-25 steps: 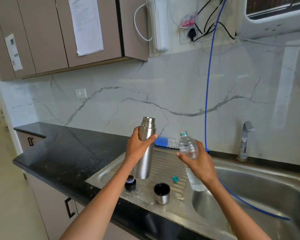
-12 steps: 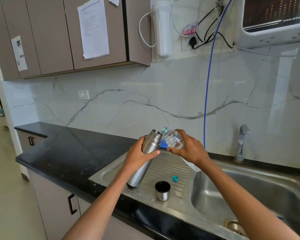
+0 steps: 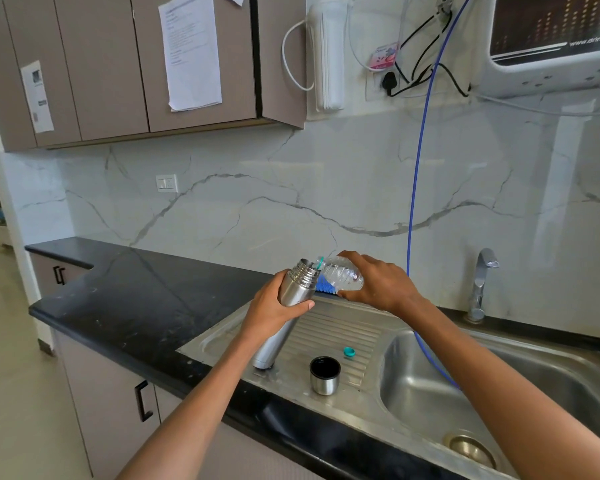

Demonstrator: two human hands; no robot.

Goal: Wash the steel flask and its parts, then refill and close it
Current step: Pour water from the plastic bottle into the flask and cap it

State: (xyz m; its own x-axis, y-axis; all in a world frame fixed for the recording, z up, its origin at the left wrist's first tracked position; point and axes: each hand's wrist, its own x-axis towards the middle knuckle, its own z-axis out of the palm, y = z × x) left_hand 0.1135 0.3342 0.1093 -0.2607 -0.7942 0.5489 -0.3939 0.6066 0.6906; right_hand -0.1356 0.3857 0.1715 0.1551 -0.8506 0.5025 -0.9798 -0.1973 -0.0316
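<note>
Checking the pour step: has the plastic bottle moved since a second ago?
Yes. The plastic bottle went from upright over the sink drainboard to tipped sideways, leftward, its mouth now at the flask opening.

My left hand (image 3: pixel 274 311) wrapped around the upper body of the flask (image 3: pixel 284 306), holding it tilted; my right hand (image 3: pixel 378 285) gripped the plastic bottle (image 3: pixel 342 276) on its side, neck toward the flask's mouth; both forearms reached forward.
</note>
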